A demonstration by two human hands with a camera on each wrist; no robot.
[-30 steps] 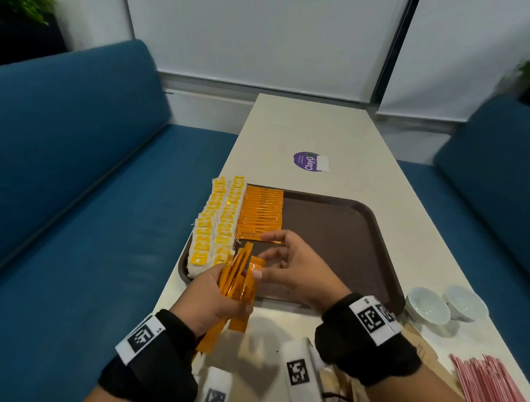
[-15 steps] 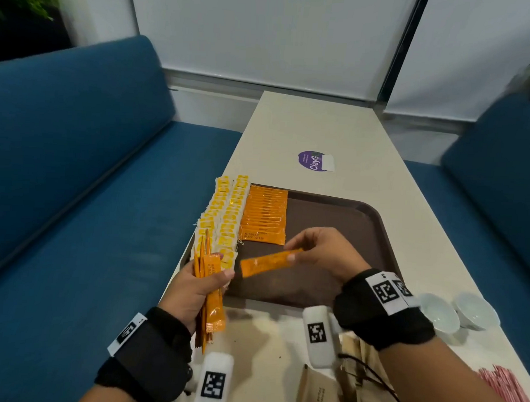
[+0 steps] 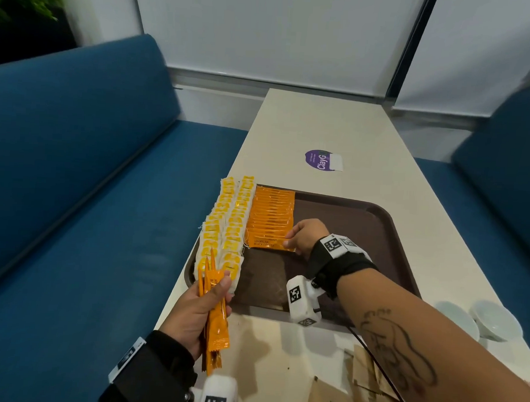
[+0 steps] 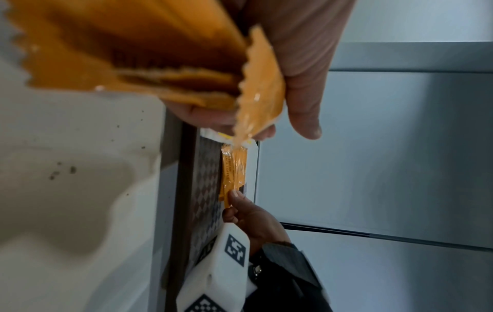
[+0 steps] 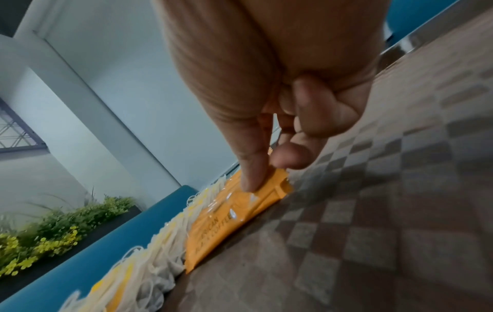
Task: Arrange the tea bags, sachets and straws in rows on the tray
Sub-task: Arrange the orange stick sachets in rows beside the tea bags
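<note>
The orange sachet (image 3: 269, 243) lies flat on the brown tray (image 3: 386, 236) at the near end of the sachet row (image 3: 272, 213), overlapping the one behind it. The right hand (image 3: 306, 236) pinches its right end between thumb and forefinger, the other fingers curled in; the right wrist view shows the thumb pressing the foil down. Left of that row on the tray run two rows of yellow-tagged tea bags (image 3: 226, 226), touching the sachets along their edge. At the tray's near left corner the left hand (image 3: 198, 313) grips a fanned bundle of spare sachets (image 3: 215, 311), held upright above the table (image 3: 336, 128).

The step in hand looks like laying sachets one by one; this one seems seated but not let go. The next move probably calls for releasing it squarely, then drawing another from the bundle. Most of the tray is bare, and no straws are set out on it.
</note>
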